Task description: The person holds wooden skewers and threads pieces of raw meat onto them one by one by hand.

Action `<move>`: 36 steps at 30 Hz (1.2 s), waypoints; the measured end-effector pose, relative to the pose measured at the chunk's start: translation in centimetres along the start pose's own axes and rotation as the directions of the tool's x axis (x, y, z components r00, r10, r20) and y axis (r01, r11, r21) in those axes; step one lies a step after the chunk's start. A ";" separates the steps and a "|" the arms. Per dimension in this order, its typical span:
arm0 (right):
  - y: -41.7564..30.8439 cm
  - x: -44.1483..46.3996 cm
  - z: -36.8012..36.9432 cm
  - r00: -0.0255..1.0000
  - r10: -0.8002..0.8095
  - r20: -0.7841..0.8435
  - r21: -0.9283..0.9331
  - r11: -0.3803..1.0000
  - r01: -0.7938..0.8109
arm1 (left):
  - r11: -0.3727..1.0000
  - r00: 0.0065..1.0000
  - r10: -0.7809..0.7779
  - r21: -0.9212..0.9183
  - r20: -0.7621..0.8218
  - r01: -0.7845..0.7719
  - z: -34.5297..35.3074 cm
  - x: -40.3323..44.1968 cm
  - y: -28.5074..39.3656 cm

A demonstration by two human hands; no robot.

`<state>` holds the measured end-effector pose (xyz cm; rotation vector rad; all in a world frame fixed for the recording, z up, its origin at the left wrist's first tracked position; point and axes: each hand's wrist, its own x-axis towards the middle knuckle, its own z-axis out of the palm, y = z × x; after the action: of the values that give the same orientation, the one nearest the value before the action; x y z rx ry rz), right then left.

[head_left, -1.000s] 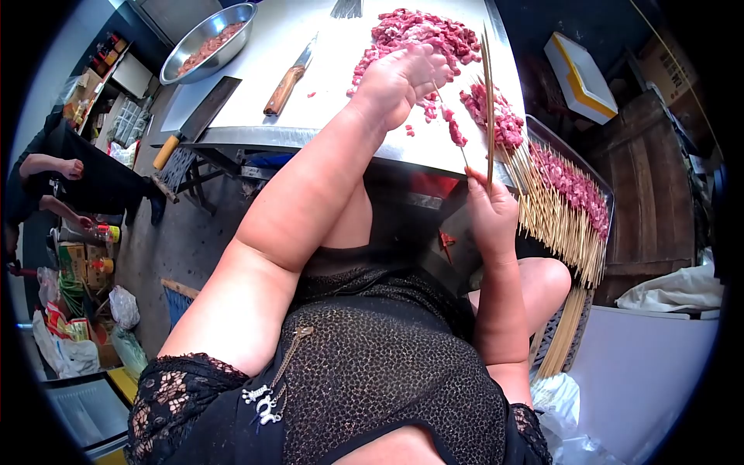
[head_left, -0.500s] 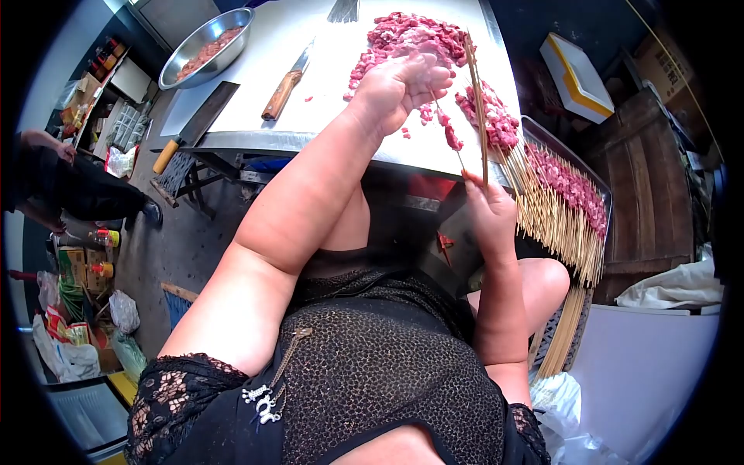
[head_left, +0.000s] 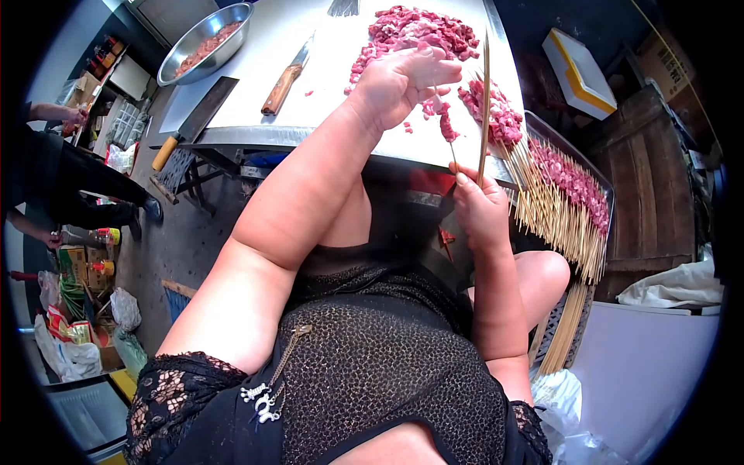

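At the near edge of the table (head_left: 329, 77) | right hand (head_left: 482, 211) shifted left, pinching meat skewer (head_left: 448, 124) and bare sticks (head_left: 486, 101) | skewer seemingly better placed by left hand (head_left: 403, 84), whose grip I can't tell

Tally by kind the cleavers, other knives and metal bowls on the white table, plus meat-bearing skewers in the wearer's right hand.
Cleaver: 1
Wooden-handled knife: 1
Metal bowl: 1
Meat-bearing skewer in the right hand: 1
Total: 4
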<state>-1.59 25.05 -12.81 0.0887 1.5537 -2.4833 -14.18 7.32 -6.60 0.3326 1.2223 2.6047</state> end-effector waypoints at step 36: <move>-0.1 0.0 -0.9 0.970 -0.201 -0.138 0.027 0.978 0.207 | -0.020 0.994 0.110 1.000 -0.007 0.010 -2.5 3.6 0.3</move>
<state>-1.70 25.92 -13.14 0.1106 1.6405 -2.7201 -18.36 6.51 -7.56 0.4673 3.0107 1.0811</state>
